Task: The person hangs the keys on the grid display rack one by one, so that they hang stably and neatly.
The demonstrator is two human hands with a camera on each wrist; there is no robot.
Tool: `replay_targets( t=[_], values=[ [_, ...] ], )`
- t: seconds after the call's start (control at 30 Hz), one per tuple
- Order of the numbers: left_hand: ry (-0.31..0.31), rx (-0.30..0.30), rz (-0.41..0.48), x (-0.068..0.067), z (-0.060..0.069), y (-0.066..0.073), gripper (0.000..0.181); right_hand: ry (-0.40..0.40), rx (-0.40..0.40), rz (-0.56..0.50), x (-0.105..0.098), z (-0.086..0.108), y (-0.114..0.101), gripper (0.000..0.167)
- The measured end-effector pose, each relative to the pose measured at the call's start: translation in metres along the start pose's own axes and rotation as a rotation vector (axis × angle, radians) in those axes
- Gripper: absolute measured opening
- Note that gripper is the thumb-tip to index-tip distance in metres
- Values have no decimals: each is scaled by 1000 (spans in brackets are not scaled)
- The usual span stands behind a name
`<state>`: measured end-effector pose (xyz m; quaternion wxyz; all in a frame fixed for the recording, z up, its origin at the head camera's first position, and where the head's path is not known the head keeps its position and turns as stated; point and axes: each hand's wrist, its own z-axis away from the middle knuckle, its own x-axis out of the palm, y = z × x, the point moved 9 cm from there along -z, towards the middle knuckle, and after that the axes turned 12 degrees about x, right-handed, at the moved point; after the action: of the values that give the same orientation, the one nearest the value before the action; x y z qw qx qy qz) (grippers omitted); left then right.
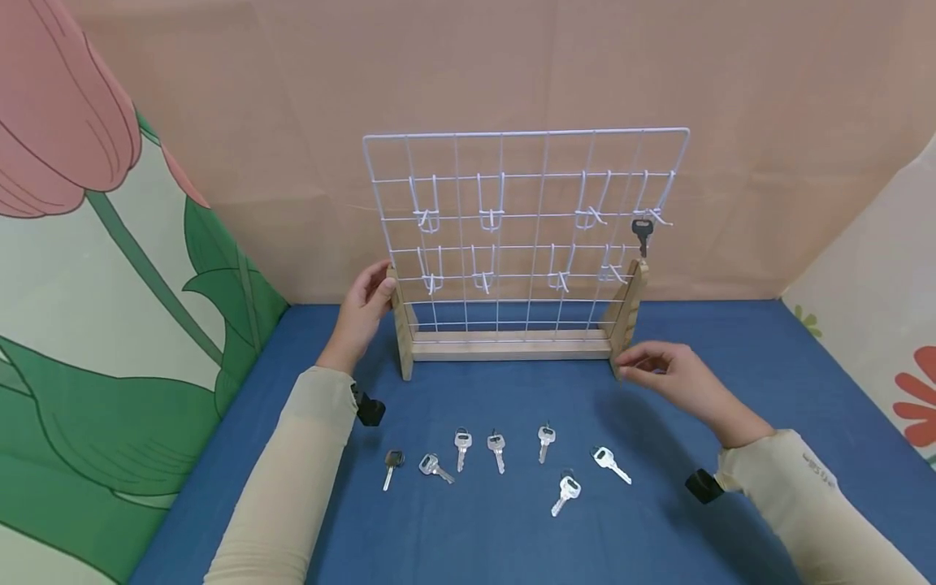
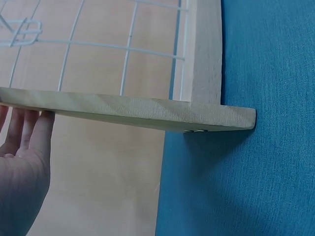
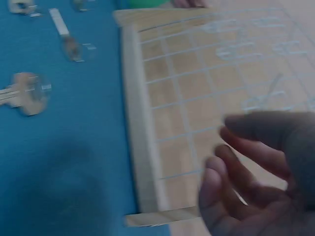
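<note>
A white wire grid rack [image 1: 512,215] with several hooks stands upright between wooden side panels on a wooden base bar. My left hand [image 1: 366,305] touches the outer face of the left side panel [image 2: 162,112] with fairly straight fingers; its thumb is out of the left wrist view. Beside the foot of the right side panel [image 1: 626,309] is my right hand [image 1: 673,378], fingers loosely bent and nothing visible between them. The right wrist view shows this hand blurred. One dark-headed key [image 1: 642,231] hangs from the upper hook at the far right.
Several keys lie in a loose row on the blue tablecloth [image 1: 468,544] before the rack, among them a dark-headed key [image 1: 393,463] at the left and a silver key [image 1: 611,464] at the right. A beige backdrop [image 1: 307,122] rises behind.
</note>
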<state>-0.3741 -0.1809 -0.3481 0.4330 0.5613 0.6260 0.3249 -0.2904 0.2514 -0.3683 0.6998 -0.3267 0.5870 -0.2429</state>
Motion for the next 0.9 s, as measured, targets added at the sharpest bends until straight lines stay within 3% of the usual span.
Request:
replay_targets(
  t=[0.17,0.27,0.53,0.73,0.9],
  values=[
    [6,-6,-3,-1,0,0,58,-225,-116,124,44,4,9,22],
    [10,-7,-3,-1,0,-1,57,-316,-189,167,64,8,9,16],
    [4,-8,12,1,0,-1,56,-453,-237,130,89,15,6,11],
    [4,-17,26,1,0,-2,55,-529,-200,151,100,16,10,13],
    [5,-11,24,1,0,-2,54,-546,-183,157,103,15,11,11]
  ],
)
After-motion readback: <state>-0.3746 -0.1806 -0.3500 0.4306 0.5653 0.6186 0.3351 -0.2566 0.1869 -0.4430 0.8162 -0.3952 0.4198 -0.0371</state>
